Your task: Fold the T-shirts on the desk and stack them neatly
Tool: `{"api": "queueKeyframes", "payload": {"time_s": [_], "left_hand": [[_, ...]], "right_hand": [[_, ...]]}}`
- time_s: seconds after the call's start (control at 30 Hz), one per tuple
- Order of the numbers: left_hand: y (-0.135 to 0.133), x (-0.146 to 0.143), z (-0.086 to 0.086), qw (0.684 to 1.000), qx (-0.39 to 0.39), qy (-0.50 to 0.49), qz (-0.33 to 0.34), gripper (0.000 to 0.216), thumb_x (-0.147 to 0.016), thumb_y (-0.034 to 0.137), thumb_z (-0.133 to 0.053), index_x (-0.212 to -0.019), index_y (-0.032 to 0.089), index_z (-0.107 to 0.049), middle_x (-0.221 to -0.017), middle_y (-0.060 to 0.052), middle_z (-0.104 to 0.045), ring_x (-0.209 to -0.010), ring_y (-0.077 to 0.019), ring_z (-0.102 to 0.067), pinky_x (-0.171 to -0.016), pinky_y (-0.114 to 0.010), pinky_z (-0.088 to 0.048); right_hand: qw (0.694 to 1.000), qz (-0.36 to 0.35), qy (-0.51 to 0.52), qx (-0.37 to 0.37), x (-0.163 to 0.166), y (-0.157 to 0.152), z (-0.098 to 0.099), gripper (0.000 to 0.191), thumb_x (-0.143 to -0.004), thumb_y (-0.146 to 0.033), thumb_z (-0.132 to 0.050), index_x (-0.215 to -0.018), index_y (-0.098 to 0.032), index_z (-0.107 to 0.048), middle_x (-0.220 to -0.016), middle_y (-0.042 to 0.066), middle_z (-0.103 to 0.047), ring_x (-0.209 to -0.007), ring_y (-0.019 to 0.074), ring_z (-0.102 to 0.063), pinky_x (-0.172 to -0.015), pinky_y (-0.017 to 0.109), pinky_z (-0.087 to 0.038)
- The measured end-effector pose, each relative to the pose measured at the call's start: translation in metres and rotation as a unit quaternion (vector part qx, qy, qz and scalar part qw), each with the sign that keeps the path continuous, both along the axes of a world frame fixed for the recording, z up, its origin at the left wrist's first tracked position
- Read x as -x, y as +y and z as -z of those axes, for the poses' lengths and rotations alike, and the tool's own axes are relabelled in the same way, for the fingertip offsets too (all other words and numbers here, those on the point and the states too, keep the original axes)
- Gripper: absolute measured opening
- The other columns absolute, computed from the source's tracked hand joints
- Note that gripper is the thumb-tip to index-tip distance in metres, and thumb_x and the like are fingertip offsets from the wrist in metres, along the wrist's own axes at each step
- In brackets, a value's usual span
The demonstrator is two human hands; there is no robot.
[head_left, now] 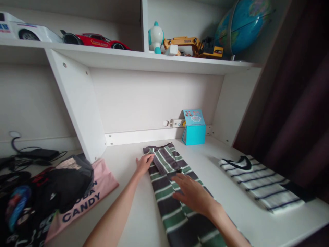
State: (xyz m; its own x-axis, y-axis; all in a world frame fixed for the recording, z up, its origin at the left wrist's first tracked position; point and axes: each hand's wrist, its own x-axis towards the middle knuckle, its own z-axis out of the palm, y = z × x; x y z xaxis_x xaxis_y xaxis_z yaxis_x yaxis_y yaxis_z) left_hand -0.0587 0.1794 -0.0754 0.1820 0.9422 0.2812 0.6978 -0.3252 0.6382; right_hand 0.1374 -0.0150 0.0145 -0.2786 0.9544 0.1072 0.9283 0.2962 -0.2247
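A green, dark grey and white striped shirt [168,197] lies in a long narrow fold on the white desk, its collar end away from me. A sleeve [167,159] is folded across its upper part. My left hand [144,164] rests at the shirt's upper left edge, fingertips on the cloth near the sleeve and thumb apart from them. Over the middle of the shirt is my right hand [192,192], palm down with fingers spread; I cannot tell whether it touches the cloth. Neither hand grips anything that I can see.
A folded white striped shirt [262,183] lies at the right. Dark clothes [64,181] and a pink shirt [105,178] are piled left, near black cables [17,161]. A blue desk calendar [195,133] stands behind. Toys and a globe [244,27] sit on the shelf [123,56] above.
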Motion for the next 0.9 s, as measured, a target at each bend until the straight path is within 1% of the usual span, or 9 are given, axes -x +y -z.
{"api": "queueKeyframes", "payload": {"time_s": [0.07, 0.13, 0.3, 0.43, 0.5, 0.6, 0.67, 0.77, 0.9], "left_hand": [[0.001, -0.001, 0.0, 1.0, -0.003, 0.001, -0.003, 0.034, -0.089, 0.045, -0.036, -0.105, 0.033, -0.063, -0.118, 0.0, -0.061, -0.115, -0.0269, -0.049, -0.103, -0.062, -0.002], [0.002, -0.001, 0.001, 1.0, -0.007, 0.001, -0.013, 0.034, -0.089, 0.044, -0.035, -0.105, 0.032, -0.063, -0.117, 0.0, -0.062, -0.114, -0.0262, -0.05, -0.104, -0.06, -0.005], [0.001, -0.001, -0.001, 0.999, -0.026, 0.018, -0.044, 0.032, -0.09, 0.034, -0.035, -0.105, 0.027, -0.063, -0.114, -0.002, -0.064, -0.11, -0.0224, -0.054, -0.104, -0.05, -0.023], [-0.007, -0.006, -0.012, 0.996, -0.058, 0.047, -0.045, 0.031, -0.086, 0.024, -0.042, -0.112, 0.02, -0.059, -0.12, -0.008, -0.059, -0.112, -0.0215, -0.052, -0.101, -0.041, -0.032], [-0.014, -0.016, -0.022, 0.995, -0.079, 0.064, -0.02, 0.035, -0.085, 0.025, -0.044, -0.118, 0.017, -0.055, -0.126, -0.01, -0.053, -0.118, -0.0203, -0.046, -0.103, -0.037, -0.031], [-0.026, -0.042, -0.037, 0.99, -0.099, 0.092, 0.037, 0.044, -0.087, 0.035, -0.042, -0.127, 0.018, -0.047, -0.135, -0.009, -0.044, -0.128, -0.0194, -0.034, -0.107, -0.034, -0.025], [-0.032, -0.064, -0.042, 0.987, -0.065, 0.124, 0.077, 0.051, -0.088, 0.047, -0.035, -0.133, 0.022, -0.04, -0.143, -0.008, -0.034, -0.134, -0.0245, -0.022, -0.107, -0.044, -0.022], [-0.033, -0.093, -0.038, 0.976, 0.058, 0.183, 0.1, 0.066, -0.083, 0.066, -0.02, -0.138, 0.03, -0.028, -0.15, -0.009, -0.016, -0.135, -0.0365, -0.004, -0.099, -0.067, -0.012], [-0.026, -0.109, -0.025, 0.956, 0.135, 0.248, 0.08, 0.086, -0.069, 0.081, -0.017, -0.141, 0.033, -0.018, -0.151, -0.007, -0.002, -0.132, -0.0432, 0.008, -0.095, -0.071, 0.001]], "right_hand": [[1.0, 0.023, 0.012, 0.006, -0.036, -0.036, 0.011, 0.036, -0.079, -0.025, -0.053, -0.114, -0.018, -0.059, -0.115, 0.011, -0.06, -0.102, 0.0255, -0.058, -0.087, 0.038, -0.048], [1.0, 0.025, 0.015, 0.004, -0.067, -0.063, 0.038, 0.036, -0.077, -0.027, -0.055, -0.112, -0.019, -0.061, -0.108, 0.01, -0.064, -0.098, 0.0245, -0.062, -0.083, 0.034, -0.052], [0.99, -0.075, 0.044, -0.114, -0.107, -0.091, 0.105, 0.04, -0.075, -0.039, -0.06, -0.113, -0.027, -0.062, -0.12, 0.006, -0.059, -0.109, 0.0252, -0.056, -0.086, 0.028, -0.051], [0.984, -0.024, 0.081, -0.16, -0.111, -0.092, 0.103, 0.046, -0.086, -0.034, -0.049, -0.131, -0.025, -0.046, -0.131, 0.004, -0.05, -0.116, 0.0196, -0.049, -0.09, 0.021, -0.046], [0.979, 0.014, 0.068, -0.193, -0.112, -0.089, 0.097, 0.047, -0.088, -0.032, -0.046, -0.134, -0.021, -0.041, -0.135, 0.006, -0.043, -0.12, 0.0204, -0.044, -0.093, 0.023, -0.043], [0.979, -0.01, 0.003, -0.206, -0.114, -0.08, 0.1, 0.05, -0.087, -0.038, -0.046, -0.131, -0.016, -0.045, -0.132, 0.009, -0.045, -0.119, 0.0251, -0.044, -0.09, 0.031, -0.047], [0.982, -0.032, -0.041, -0.181, -0.115, -0.075, 0.108, 0.051, -0.086, -0.044, -0.046, -0.129, -0.018, -0.047, -0.13, 0.009, -0.046, -0.116, 0.0271, -0.046, -0.086, 0.035, -0.049], [0.982, -0.047, -0.066, -0.169, -0.115, -0.075, 0.122, 0.052, -0.085, -0.048, -0.046, -0.131, -0.024, -0.043, -0.13, 0.007, -0.044, -0.115, 0.0279, -0.046, -0.083, 0.037, -0.052], [0.974, -0.006, -0.104, -0.202, -0.108, -0.089, 0.141, 0.055, -0.081, -0.058, -0.044, -0.13, -0.034, -0.042, -0.131, 0.005, -0.045, -0.115, 0.0306, -0.047, -0.081, 0.044, -0.052]]}}
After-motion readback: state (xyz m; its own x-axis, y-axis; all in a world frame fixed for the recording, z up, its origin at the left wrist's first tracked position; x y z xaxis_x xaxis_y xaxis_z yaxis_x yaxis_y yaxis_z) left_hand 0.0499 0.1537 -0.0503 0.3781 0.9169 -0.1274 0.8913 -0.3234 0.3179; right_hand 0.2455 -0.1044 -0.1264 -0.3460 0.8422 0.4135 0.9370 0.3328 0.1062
